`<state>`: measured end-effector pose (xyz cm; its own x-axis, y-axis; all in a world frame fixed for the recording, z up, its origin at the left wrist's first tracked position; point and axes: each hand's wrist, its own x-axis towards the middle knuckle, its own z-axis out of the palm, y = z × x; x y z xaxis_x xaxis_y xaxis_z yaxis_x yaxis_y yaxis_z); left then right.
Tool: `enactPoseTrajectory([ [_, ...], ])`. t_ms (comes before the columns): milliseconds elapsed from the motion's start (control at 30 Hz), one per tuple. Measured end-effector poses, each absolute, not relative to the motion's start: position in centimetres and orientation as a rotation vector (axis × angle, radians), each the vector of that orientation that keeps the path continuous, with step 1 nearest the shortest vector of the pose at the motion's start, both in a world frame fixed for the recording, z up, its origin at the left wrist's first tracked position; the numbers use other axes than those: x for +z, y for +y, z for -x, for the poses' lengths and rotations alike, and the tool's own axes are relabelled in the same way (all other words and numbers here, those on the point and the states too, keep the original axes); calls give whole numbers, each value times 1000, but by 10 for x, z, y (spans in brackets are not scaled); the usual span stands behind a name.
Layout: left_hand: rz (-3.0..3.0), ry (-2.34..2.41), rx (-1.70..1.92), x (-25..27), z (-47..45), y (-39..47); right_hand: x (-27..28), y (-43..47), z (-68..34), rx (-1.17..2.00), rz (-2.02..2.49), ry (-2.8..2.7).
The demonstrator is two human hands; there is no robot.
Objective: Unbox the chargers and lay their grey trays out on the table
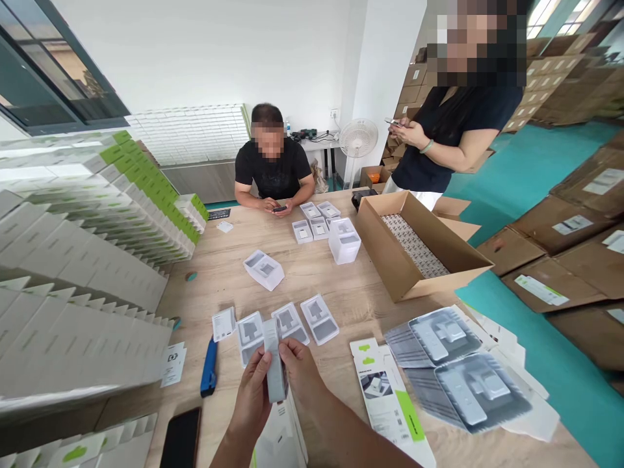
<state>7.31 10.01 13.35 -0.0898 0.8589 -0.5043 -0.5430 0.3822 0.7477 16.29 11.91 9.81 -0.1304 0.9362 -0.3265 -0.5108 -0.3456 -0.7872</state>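
Both hands grip a slim grey-white piece, upright and seen edge-on; its exact kind I cannot tell. My left hand closes on its left side, while the fingers of my right hand pinch its right side. Just beyond lie white moulded plastic trays with shaped hollows, one of them partly hidden behind the held piece. Beneath my hands is a white printed carton, partly covered by them. A small stack of white cards sits to the left, near a blue cutter.
A dark phone lies at front left beside tall rows of white cartons. Stacked filled trays and a flat carton are on the right. An open cardboard box stands behind them. Two people hold phones across the table.
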Motion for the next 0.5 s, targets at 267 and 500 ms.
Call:
enactPoseTrajectory([
  [267, -347, 1198, 1233, 127, -75, 107, 93, 115, -156, 1615, 1085, -666],
  [500, -389, 1330, 1366, 120, -82, 116, 89, 125, -161, 1264, 1233, -880],
])
